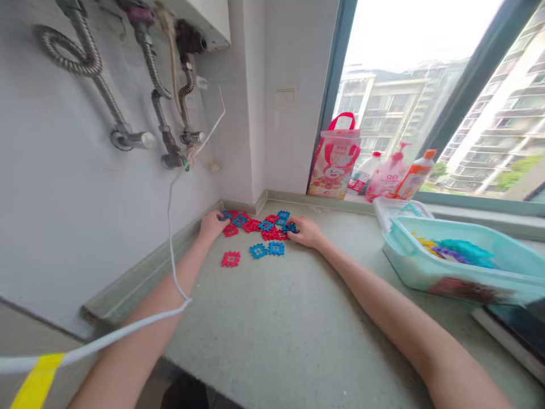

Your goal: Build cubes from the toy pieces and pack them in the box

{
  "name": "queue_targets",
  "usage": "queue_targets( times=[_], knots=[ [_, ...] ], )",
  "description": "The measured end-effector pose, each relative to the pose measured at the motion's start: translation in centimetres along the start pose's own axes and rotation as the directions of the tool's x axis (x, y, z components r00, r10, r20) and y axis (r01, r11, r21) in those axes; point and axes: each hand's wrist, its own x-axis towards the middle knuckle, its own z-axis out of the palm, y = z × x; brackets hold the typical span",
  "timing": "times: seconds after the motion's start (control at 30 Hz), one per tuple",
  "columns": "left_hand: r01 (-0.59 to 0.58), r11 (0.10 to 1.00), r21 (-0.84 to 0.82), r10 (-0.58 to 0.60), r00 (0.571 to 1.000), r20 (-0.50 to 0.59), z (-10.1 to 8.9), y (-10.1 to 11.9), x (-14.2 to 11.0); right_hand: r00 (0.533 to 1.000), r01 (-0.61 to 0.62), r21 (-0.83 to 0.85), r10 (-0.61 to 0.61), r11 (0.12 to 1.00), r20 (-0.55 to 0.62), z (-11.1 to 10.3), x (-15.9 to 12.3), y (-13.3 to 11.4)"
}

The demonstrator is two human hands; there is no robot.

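Note:
Both arms reach to the far end of the countertop, where red and blue toothed square plastic building pieces lie in a loose pile. My left hand (212, 227) is at the pile's left end, its fingers closed on a blue building piece (224, 215). At the right end, my right hand (307, 232) grips another blue building piece (292, 228) with its fingertips. Between the hands lie several red building pieces (251, 225) and blue ones, some overlapping. Closer to me, a single red piece (230, 259) and two blue pieces (258, 251) lie flat.
On the right stands a mint plastic bin (464, 278) with yellow, purple and teal pieces inside. A pink bag (335, 165) and several bottles (387, 176) line the windowsill. A white cable (170, 227) hangs across my left forearm. A dark box-like object (515, 335) sits at lower right.

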Motion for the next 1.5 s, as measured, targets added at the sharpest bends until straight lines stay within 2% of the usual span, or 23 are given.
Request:
queue_targets(
  times=[0.17, 0.3, 0.37, 0.43, 0.53, 0.63, 0.8, 1.03, 1.17, 1.23, 1.3, 1.37, 1.43, 1.5],
  knots=[
    [0.047, 0.999, -0.007, -0.047, 0.999, -0.009, -0.1, 0.0, -0.2, 0.999, 0.038, 0.070, -0.037, 0.997, -0.010, 0.4, 0.0, 0.3],
    [0.014, 0.997, -0.074, -0.023, 0.991, -0.129, -0.5, 0.6, -0.7, 0.997, 0.011, 0.234, 0.008, 0.972, -0.080, 1.0, 0.1, 1.0],
    [-0.091, 0.991, -0.098, 0.067, 0.973, -0.221, -0.7, 1.3, -1.0, 0.984, -0.031, 0.361, 0.093, 0.932, -0.154, 1.3, 0.4, 1.9],
    [-0.258, 0.963, -0.077, 0.227, 0.932, -0.282, -0.7, 2.1, -1.5, 0.945, -0.107, 0.489, 0.242, 0.866, -0.221, 1.5, 1.0, 3.1],
    [-0.430, 0.903, 0.005, 0.422, 0.883, -0.203, -0.4, 3.2, -2.2, 0.883, -0.200, 0.579, 0.402, 0.790, -0.243, 1.7, 2.3, 5.0],
    [-0.440, 0.894, 0.084, 0.446, 0.891, -0.081, 0.0, 3.6, -2.6, 0.894, -0.202, 0.555, 0.383, 0.807, -0.231, 2.1, 4.2, 5.9],
    [-0.404, 0.906, 0.124, 0.409, 0.912, -0.014, 0.2, 3.5, -2.6, 0.942, -0.160, 0.461, 0.275, 0.873, -0.194, 3.3, 6.6, 5.8],
    [-0.326, 0.932, 0.157, 0.331, 0.943, -0.008, 0.0, 3.5, -2.5, 0.973, -0.178, 0.305, 0.214, 0.936, -0.090, 3.8, 6.9, 5.9],
    [-0.291, 0.946, 0.142, 0.304, 0.949, -0.081, -0.4, 3.5, -2.5, 0.980, -0.179, 0.236, 0.193, 0.955, -0.040, 3.6, 6.9, 5.5],
    [-0.347, 0.933, 0.091, 0.357, 0.923, -0.140, -0.7, 3.9, -2.7, 0.980, -0.184, 0.210, 0.195, 0.960, -0.033, 3.5, 6.9, 5.4],
    [-0.475, 0.880, 0.016, 0.471, 0.867, -0.165, -0.9, 4.5, -2.9, 0.977, -0.197, 0.185, 0.208, 0.963, -0.038, 3.5, 7.0, 5.3],
    [-0.613, 0.787, -0.078, 0.600, 0.788, -0.141, -0.8, 5.5, -3.4, 0.972, -0.218, 0.162, 0.229, 0.963, -0.054, 3.5, 7.0, 5.3],
    [-0.696, 0.701, -0.158, 0.689, 0.717, -0.103, -0.5, 6.5, -3.9, 0.966, -0.237, 0.145, 0.249, 0.961, -0.072, 3.5, 6.9, 5.3],
    [-0.725, 0.656, -0.208, 0.732, 0.679, -0.059, 0.1, 7.6, -4.5, 0.962, -0.247, 0.136, 0.259, 0.960, -0.086, 3.6, 6.9, 5.3]
  ],
)
